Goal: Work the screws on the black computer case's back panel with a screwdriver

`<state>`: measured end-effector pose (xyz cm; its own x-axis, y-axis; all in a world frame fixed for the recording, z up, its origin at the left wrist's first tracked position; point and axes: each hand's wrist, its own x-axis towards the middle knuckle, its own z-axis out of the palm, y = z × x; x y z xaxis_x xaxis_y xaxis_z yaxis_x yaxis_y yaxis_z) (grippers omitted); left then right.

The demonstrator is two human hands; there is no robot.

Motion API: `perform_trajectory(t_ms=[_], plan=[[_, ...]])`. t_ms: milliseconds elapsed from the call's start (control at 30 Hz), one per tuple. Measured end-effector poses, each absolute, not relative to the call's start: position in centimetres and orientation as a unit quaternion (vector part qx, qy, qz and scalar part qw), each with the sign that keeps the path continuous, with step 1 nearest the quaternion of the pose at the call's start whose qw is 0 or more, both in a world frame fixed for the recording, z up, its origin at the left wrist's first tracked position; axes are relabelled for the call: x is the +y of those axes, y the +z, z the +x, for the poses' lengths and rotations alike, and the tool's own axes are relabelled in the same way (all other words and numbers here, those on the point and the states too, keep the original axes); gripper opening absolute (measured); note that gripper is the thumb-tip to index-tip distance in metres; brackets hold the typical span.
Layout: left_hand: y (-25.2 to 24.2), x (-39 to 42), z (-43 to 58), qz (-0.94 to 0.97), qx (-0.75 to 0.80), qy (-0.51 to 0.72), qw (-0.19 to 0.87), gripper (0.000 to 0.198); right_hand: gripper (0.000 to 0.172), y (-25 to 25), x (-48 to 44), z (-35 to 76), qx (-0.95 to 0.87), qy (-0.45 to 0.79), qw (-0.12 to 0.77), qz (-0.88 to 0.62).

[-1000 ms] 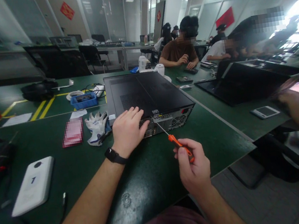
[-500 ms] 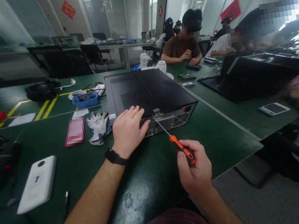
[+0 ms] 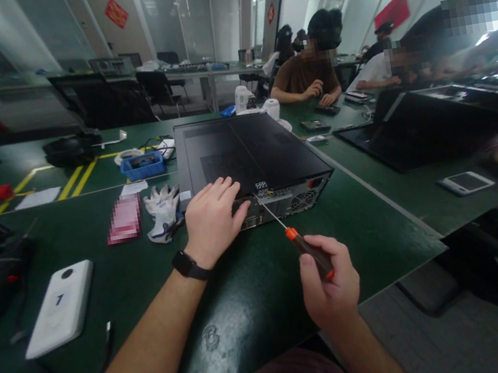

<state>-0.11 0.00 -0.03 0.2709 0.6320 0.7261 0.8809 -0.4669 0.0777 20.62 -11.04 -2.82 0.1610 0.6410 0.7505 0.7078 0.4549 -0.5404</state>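
Here, at the near left of the green table [image 3: 255, 286], a white device [image 3: 60, 308] marked with a numeral lies flat, with a pair of work gloves [image 3: 163, 212] farther in and to its right. Next comes the left hand [image 3: 213, 217], palm down with fingers spread and closed on nothing, pressing on the near top edge of the black computer case [image 3: 248, 155]. The case lies on its side in the middle of the table, long axis running near to far, its rear panel with fan grille turned toward the person. Right of it, the right hand [image 3: 330, 281] is clamped around the handle of the screwdriver [image 3: 296, 241]. The tool's long axis runs from near right to far left, and its tip points away from the person, meeting the top edge of the rear panel just beside the left fingers. The step in hand looks like working a rear-panel screw; whether the tip sits in a screw head is too small to tell. That work seems to call for the shaft in line with the screw and the case held firm. At far right a phone [image 3: 466, 182] lies flat.
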Motion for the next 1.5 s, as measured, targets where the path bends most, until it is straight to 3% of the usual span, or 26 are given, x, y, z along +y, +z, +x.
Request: perform_trajectory(t_ms=[167,367,533,767,967,1133,1333,1500], plan=[[-0.1,0.1,-0.1,-0.776,-0.488,-0.360,0.175,0.035,0.021,-3.1,-11.0,20.7,-0.637,-0.055,0.555,-0.532],[-0.2,0.0,-0.1,-0.776,-0.488,-0.360,0.173,0.035,0.021,-3.2,-11.0,21.1,-0.634,-0.002,0.557,-0.536],[0.0,0.0,-0.1,-0.777,-0.490,-0.356,0.174,0.035,0.019,-2.6,-10.9,20.8,-0.658,-0.058,0.563,-0.496],[-0.1,-0.1,-0.1,-0.777,-0.493,-0.355,0.166,0.035,0.022,-3.5,-11.0,21.1,-0.627,-0.007,0.552,-0.550],[-0.1,-0.1,-0.1,-0.777,-0.494,-0.356,0.157,0.036,0.024,-3.5,-11.1,21.2,-0.618,-0.047,0.552,-0.557],[0.0,-0.1,-0.1,-0.779,-0.498,-0.349,0.155,0.036,0.023,-3.4,-11.0,21.1,-0.614,0.011,0.563,-0.553],[0.0,-0.1,-0.1,-0.778,-0.496,-0.349,0.163,0.036,0.023,-3.1,-11.0,20.8,-0.637,-0.043,0.564,-0.524],[0.1,-0.2,-0.1,-0.779,-0.496,-0.349,0.161,0.036,0.020,-3.8,-11.1,21.0,-0.609,0.016,0.567,-0.555]])
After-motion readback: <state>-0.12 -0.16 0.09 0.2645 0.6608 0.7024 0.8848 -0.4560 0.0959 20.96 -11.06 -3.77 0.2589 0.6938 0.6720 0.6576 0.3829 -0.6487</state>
